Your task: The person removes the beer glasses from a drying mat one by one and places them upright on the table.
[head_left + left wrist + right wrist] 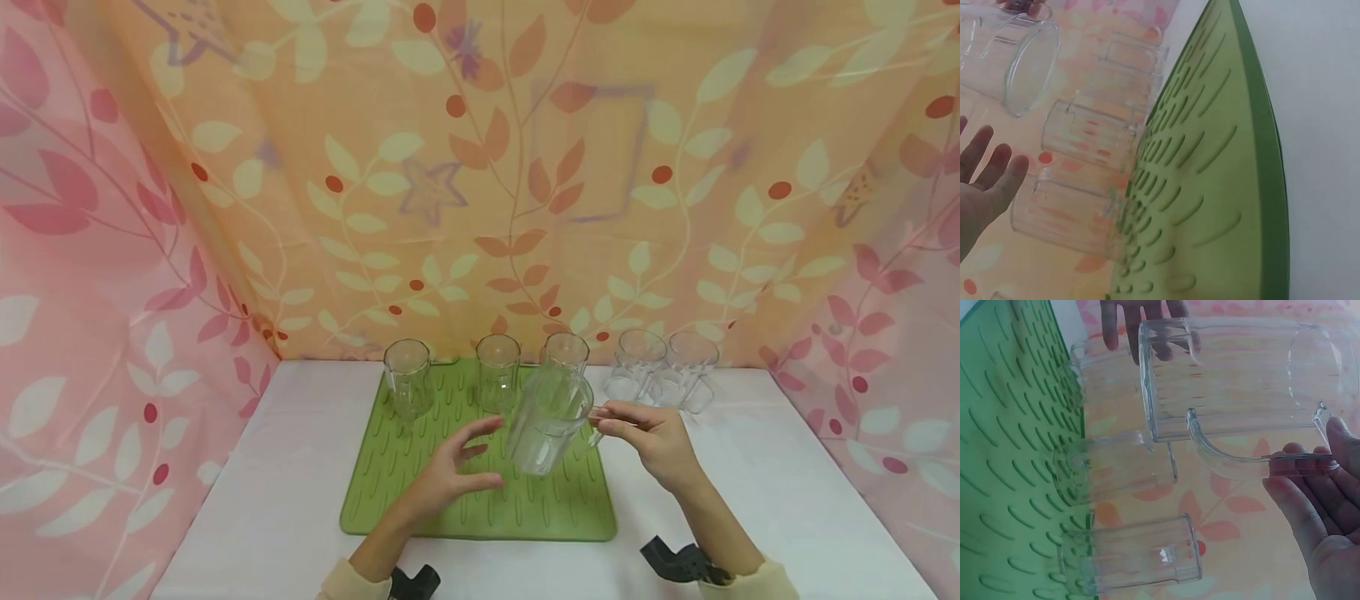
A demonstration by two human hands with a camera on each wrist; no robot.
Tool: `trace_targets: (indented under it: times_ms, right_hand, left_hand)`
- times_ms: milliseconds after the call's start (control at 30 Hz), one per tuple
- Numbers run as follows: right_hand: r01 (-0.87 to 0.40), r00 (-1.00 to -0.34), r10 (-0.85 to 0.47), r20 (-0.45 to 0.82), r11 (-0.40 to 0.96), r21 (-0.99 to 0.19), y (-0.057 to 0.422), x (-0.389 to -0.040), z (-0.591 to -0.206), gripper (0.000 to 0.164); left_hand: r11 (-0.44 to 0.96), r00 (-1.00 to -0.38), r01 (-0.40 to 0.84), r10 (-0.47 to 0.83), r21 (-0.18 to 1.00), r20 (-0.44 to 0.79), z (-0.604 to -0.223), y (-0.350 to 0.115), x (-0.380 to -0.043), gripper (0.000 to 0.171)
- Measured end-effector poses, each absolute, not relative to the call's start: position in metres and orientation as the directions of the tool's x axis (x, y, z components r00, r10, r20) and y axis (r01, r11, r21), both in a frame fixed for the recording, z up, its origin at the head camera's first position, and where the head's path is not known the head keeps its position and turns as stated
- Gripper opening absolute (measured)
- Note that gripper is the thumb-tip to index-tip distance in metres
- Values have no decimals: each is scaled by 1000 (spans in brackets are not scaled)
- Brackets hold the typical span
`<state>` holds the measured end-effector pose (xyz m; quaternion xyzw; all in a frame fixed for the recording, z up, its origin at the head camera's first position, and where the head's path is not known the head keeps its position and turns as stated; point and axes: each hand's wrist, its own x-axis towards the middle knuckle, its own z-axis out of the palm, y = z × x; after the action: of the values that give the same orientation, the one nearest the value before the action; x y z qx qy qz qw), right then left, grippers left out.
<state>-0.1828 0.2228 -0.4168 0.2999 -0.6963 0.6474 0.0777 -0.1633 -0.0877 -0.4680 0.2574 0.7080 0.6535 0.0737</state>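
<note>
My right hand (654, 442) pinches the handle of a clear glass mug (547, 433) by thumb and fingers. The mug hangs tilted over a green ridged mat (480, 508); in the right wrist view the mug (1241, 381) lies sideways across the frame, its handle (1235, 459) within my fingers. To the left of the mug, my left hand (450, 475) is held out with fingers spread and thumb apart, holding nothing. Behind, three glass mugs stand along the mat's back part: one at left (408, 383), one in the middle (498, 379), one partly hidden by the held mug (566, 354).
Two more clear mugs, one (636, 367) beside the other (688, 371), stand on the white table (780, 467) right of the mat, near the back. Patterned cloth (510, 167) hangs close behind and at both sides. Black wrist mounts (678, 560) sit on both forearms.
</note>
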Motion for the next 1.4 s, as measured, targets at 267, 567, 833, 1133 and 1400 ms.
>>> trace_targets:
  times_ms: [267, 567, 833, 1133, 1400]
  right_hand:
    - [-511, -844, -243, 478, 97, -854, 232, -186, -402, 26]
    - [-504, -863, -127, 489, 146, -851, 247, -192, -386, 27]
    - [-526, -847, 23, 530, 105, -844, 267, -193, -375, 26]
    - [-524, -834, 161, 528, 69, -849, 291, -197, -361, 25]
    - [-594, -771, 298, 563, -14, -805, 307, -207, -360, 24]
  left_hand:
    - [78, -893, 254, 403, 964, 202, -470, -103, -160, 68]
    - [133, -929, 210, 335, 969, 155, -474, -123, -154, 68]
    - [211, -965, 160, 238, 964, 108, -478, -139, -150, 69]
    - [307, -992, 52, 127, 950, 13, -486, -164, -143, 75]
    - [439, -1000, -12, 10, 898, -19, -492, -182, -137, 86]
